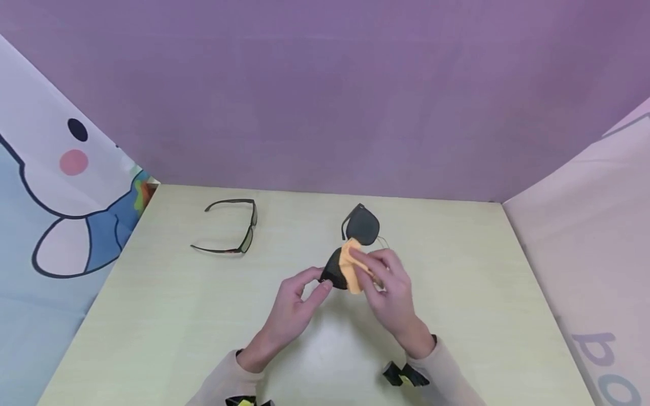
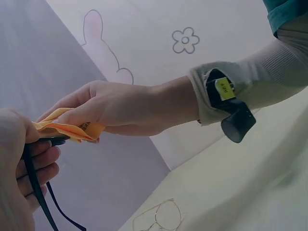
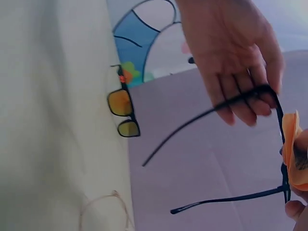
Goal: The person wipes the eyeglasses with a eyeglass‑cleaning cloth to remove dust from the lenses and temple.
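Observation:
Dark sunglasses are held above the table, their black temples pointing down toward it in the right wrist view. My left hand pinches one end of the frame between thumb and fingers. An orange cleaning cloth is pinched in my right hand and lies over part of the lenses. In the left wrist view, the cloth is folded around the frame edge between both hands. The right fingertips press on it from above; the cloth hides the middle of the frame.
Black-framed glasses with greenish-yellow lenses lie unfolded at the table's back left. Thin wire-rimmed glasses rest on the table, mostly hidden behind the right hand in the head view. A purple backdrop stands along the table's back edge.

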`<state>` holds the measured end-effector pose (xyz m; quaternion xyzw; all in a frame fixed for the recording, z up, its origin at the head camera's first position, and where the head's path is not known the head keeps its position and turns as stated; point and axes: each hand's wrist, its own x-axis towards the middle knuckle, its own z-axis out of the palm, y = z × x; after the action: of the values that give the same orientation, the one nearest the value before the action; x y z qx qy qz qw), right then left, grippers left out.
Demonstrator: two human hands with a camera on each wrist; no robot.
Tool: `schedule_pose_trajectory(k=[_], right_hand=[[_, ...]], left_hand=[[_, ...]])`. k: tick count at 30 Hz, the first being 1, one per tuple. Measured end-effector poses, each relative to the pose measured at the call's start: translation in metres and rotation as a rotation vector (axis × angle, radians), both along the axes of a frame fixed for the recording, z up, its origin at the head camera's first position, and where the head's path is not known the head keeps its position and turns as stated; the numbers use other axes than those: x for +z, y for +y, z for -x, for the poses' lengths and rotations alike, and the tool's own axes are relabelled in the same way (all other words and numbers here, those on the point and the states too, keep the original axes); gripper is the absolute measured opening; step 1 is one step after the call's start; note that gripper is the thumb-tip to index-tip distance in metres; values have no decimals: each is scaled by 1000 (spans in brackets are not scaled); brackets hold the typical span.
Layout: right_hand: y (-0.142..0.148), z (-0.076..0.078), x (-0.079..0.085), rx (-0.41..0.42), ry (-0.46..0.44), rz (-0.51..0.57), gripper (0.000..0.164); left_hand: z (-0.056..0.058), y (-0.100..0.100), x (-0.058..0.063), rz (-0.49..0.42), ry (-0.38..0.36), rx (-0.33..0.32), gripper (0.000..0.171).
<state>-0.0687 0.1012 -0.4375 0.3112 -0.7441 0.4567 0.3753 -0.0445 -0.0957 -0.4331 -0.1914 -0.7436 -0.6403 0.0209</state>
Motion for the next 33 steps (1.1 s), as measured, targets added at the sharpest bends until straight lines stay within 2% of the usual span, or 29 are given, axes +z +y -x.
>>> schedule_pose_trajectory(k=[4, 8, 12, 21, 29, 33], right_hand=[[0, -1, 0, 5, -10, 20, 27], [-4, -9, -10, 69, 72, -38, 25], [-2, -13, -15, 93, 125, -72, 22], [10, -5, -6, 24, -14, 42, 26], [-2, -15, -20, 129, 120, -27, 21], [2, -12, -16, 82, 68, 12, 22]], left_hand=[[0, -2, 1, 3, 23, 5, 15], [0, -4, 1, -2, 36, 3, 17], [0, -4, 1, -8, 45, -11, 19], [-2, -2, 1, -15, 48, -11, 16], [-2, -5, -1, -22, 59, -12, 18], [-2, -6, 0, -20, 56, -8, 17]])
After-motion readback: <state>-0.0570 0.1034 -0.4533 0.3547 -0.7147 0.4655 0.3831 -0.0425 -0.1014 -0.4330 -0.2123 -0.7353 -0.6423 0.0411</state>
